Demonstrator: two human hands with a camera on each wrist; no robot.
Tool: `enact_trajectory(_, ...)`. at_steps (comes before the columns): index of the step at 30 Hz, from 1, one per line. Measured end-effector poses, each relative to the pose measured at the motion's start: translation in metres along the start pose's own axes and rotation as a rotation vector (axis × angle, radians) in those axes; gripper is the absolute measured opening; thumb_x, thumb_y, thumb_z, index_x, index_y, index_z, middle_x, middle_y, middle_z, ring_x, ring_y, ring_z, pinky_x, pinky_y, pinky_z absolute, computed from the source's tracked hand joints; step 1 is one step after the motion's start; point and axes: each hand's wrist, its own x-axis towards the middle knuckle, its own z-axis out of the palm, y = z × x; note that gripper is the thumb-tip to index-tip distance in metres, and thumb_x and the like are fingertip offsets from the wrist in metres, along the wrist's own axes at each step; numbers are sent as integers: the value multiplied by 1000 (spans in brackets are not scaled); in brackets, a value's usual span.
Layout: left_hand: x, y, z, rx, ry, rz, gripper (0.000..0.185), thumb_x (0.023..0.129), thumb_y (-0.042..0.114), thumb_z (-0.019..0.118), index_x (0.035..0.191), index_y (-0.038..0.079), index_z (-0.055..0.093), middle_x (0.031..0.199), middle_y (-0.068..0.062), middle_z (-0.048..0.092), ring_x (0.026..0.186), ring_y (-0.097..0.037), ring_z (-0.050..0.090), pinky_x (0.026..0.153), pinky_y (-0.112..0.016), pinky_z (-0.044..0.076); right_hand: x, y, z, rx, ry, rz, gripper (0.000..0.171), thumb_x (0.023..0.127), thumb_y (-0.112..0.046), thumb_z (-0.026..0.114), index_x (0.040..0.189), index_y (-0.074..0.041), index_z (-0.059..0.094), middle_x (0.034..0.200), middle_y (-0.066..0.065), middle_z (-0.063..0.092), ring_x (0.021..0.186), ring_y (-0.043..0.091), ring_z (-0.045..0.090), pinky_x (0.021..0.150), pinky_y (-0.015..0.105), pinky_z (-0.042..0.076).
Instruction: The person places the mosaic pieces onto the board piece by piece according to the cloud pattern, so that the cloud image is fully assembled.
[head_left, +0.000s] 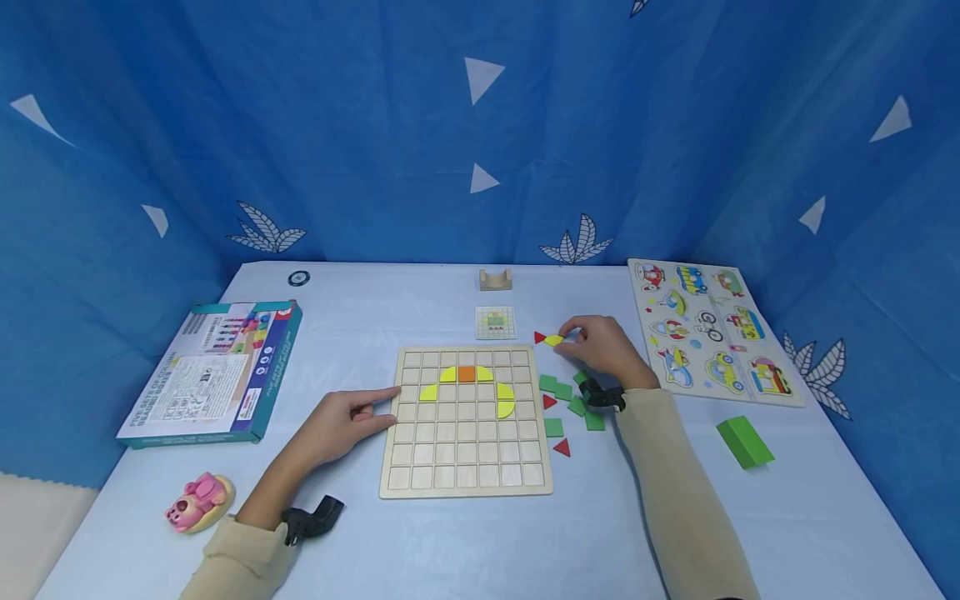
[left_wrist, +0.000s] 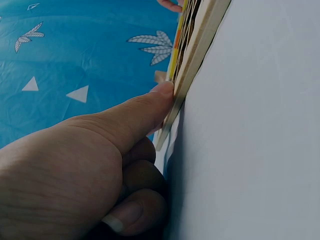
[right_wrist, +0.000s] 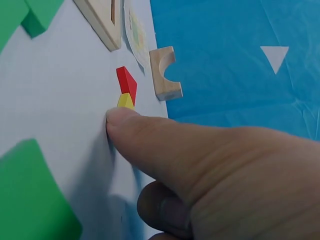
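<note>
Nearest, to the left of the grid board (head_left: 455, 476) and well apart from it, a pink bear toy (head_left: 195, 504) lies on the table (head_left: 465, 550). Farther in, at the board's left edge, the left hand (head_left: 335, 429) touches the wood with thumb and forefinger, clasping nothing; it seems to be steadying the board.

Just right of the board lie green tiles (head_left: 553, 427) and loose red triangles (head_left: 562, 448). Toward the board's far side, an orange square (head_left: 467, 373) sits in the grid between yellow quarter-rounds (head_left: 447, 374), one on its left flank and two on its right.

Past the board's far right corner, the right hand (head_left: 606, 346) pinches a yellow piece (head_left: 552, 340) between thumb and forefinger, close against the table. I judge the step in hand to be picking up a tile for the arch; the next move likely calls for a light lift, then turning its curve to suit the shorter left flank. The piece is bright, plain yellow and fairly thick, its full outline hidden by the fingertips. Another red triangle (head_left: 539, 337) lies right by its tip; whether they touch, I cannot tell.

Beyond the board's far edge lies a pattern card (head_left: 496, 322), and behind it a notched wooden block (head_left: 496, 283).
</note>
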Motion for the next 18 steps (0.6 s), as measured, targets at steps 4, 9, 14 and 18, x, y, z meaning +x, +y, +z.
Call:
enact_trajectory(4,0,0,0,3,3,7,48,90,35,80,135,21,69,61,3,45,56,-15,45,53,-27,35,-1,-3,-1,-20,6,-5,25,91,-28,80,109,-12,75,70,7,52,68,24,52,59,33,39)
enact_trajectory(9,0,1,0,6,6,8,48,90,33,80,135,21,69,61,4,45,56,-15,45,53,-27,35,-2,-6,-3,-28,-13,9,24,92,-26,78,110,-12,75,73,8,54,70,25,52,60,34,39)
enact_trajectory(14,0,0,0,5,0,4,48,91,34,79,136,21,69,61,3,46,56,-14,46,53,-27,35,-3,-7,-7,-59,-33,1,23,94,-24,75,112,-10,75,74,7,54,75,25,51,63,35,40)
enact_trajectory(18,0,-1,1,2,1,7,48,91,34,79,136,22,69,61,3,46,56,-15,46,53,-27,35,-4,-10,-9,-56,-32,-27,24,94,-23,74,114,-9,75,69,7,52,69,24,50,59,34,38)
